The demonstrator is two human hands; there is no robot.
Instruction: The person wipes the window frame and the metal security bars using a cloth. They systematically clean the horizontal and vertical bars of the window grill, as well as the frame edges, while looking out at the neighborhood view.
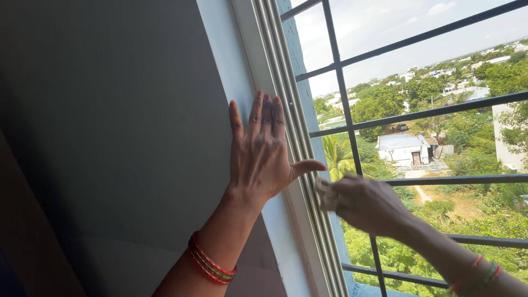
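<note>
Head view: left hand (261, 159) flat, open beside window frame (286, 104); right hand (360, 203) grips cloth (322, 190).

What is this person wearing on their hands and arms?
Both forearms are bare, with no sleeves in view. The left hand has a stack of thin bangles at the wrist, red with some gold and green among them. The right hand has a few thin bangles or threads at its wrist, red and green. No gloves; rings cannot be told.
</note>
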